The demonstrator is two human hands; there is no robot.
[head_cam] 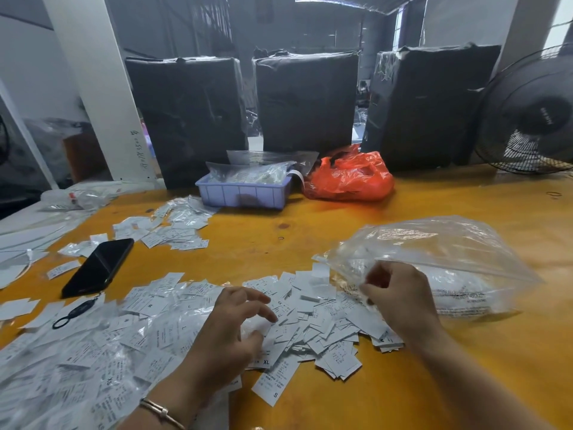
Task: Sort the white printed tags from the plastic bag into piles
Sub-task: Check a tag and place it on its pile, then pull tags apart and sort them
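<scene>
A broad heap of white printed tags with size letters covers the near middle of the yellow table. My left hand hovers over the heap, fingers loosely curled and holding nothing. A clear plastic bag with more tags inside lies to the right. My right hand pinches the bag's open mouth at its left edge. A smaller pile of tags lies further back on the left.
A black phone with a key strap lies at the left. A lilac tray holding bagged tags and an orange bag sit at the back. Three black wrapped bales stand behind them. A fan stands at the right.
</scene>
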